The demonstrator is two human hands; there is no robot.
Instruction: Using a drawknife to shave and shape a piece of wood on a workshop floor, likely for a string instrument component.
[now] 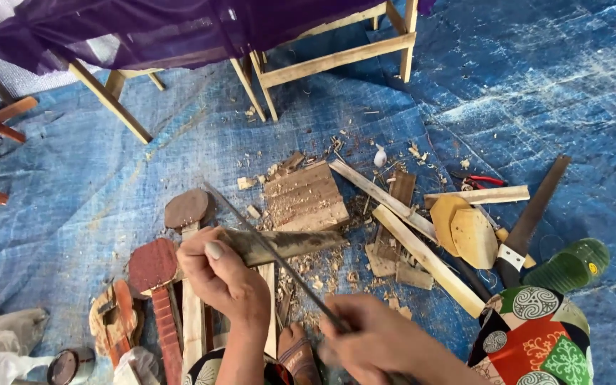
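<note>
Wooden stick [286, 244] gripped by left hand [224, 276]; right hand [383, 342] holds file [272, 251].

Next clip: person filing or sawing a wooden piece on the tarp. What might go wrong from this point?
1. The left hand grips the wooden piece right beside the thin blade that the right hand drives; a slip may cut the fingers.
2. The person's foot lies under the blade's path.
3. Offcuts and shavings on the blue tarp might shift underfoot.

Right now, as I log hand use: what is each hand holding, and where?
Left hand grips the dark wooden piece at its near end; right hand holds the thin file at its handle end.
</note>
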